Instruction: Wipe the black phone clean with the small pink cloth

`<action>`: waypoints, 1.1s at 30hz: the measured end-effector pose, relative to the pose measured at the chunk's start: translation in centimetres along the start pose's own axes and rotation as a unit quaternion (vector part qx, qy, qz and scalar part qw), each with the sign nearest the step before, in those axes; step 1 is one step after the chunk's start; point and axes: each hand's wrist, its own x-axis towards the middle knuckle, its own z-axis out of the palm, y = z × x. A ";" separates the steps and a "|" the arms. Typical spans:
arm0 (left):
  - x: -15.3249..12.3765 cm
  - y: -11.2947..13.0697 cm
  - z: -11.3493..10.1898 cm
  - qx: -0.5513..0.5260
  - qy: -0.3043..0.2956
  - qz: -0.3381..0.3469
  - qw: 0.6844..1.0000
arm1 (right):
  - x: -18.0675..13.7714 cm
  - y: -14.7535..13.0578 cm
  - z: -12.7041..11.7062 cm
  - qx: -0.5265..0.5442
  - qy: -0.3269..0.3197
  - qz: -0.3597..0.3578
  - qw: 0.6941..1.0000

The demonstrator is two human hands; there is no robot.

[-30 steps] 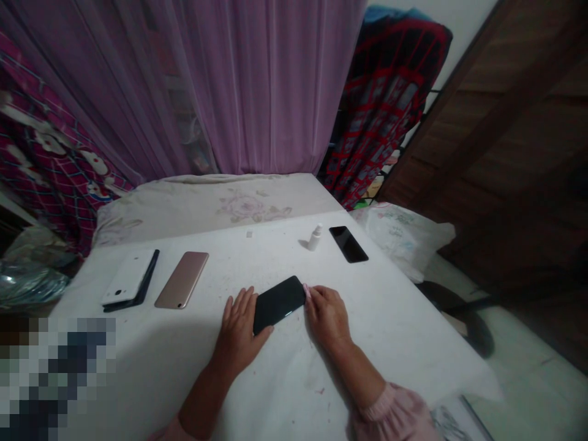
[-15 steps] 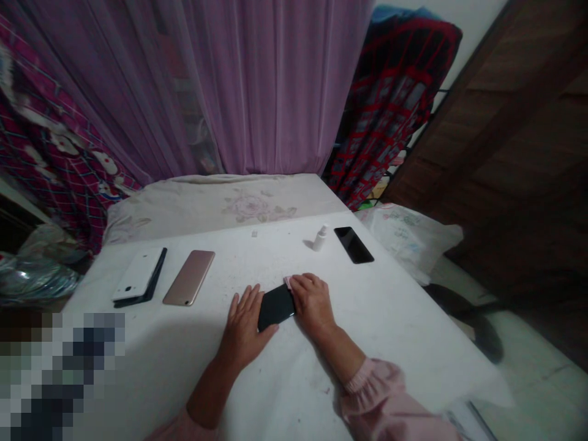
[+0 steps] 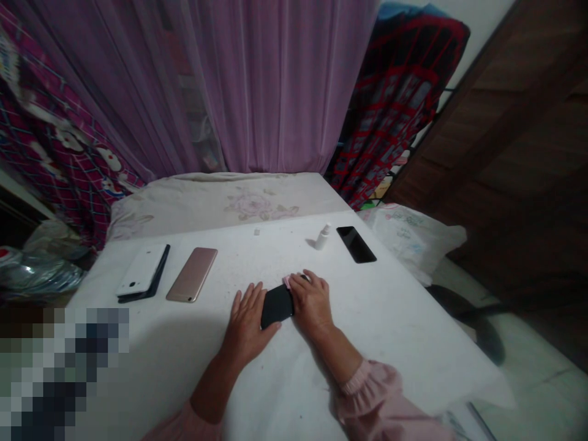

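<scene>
A dark smartphone (image 3: 277,306) lies on the white-covered table, its right end hidden beneath my right hand. My left hand (image 3: 247,321) steadies its left end, with the thumb along the near edge and the fingers along the far side. Pressed to the phone's right part, my right hand (image 3: 313,305) has its fingers bent over a small pink cloth (image 3: 288,281), of which only a corner shows. Beyond the hands stands a small white spray bottle (image 3: 323,237), next to another black smartphone (image 3: 356,244) lying screen up.
On the left lie a rose-gold phone (image 3: 193,274) and a white phone (image 3: 142,269) on top of a dark one. A tiny clear piece (image 3: 256,232) sits farther back on the table (image 3: 395,331). A plastic bag (image 3: 408,239) hangs beyond the right edge; purple curtains (image 3: 275,92) close off the back.
My right hand has shifted slightly over the phone's right end with the cloth. My left hand keeps its hold. The whole view has moved a little.
</scene>
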 end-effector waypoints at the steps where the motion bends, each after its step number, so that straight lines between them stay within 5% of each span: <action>1: 0.0 0.0 0.0 0.000 0.001 0.000 1.000 | -0.2 -0.8 0.1 0.014 -0.005 -0.013 1.000; 6: 0.0 0.0 0.0 0.002 -0.008 0.001 1.000 | -1.5 -0.9 -0.7 0.025 -0.023 -0.040 0.999; 12: 0.0 -0.2 0.0 -0.009 -0.018 -0.002 1.000 | -0.6 3.1 -1.4 -0.043 0.004 0.049 0.998; 21: 0.0 -0.1 0.1 -0.007 -0.009 -0.002 1.000 | -1.6 -1.6 -0.4 0.015 -0.021 -0.019 0.999; 29: 0.1 -0.5 0.0 -0.014 -0.022 0.009 1.000 | -2.1 3.9 -1.3 -0.048 0.022 0.038 0.998; 33: 0.2 -0.5 -0.1 -0.011 -0.025 0.010 1.000 | -2.9 2.1 -1.2 -0.021 0.015 0.015 1.000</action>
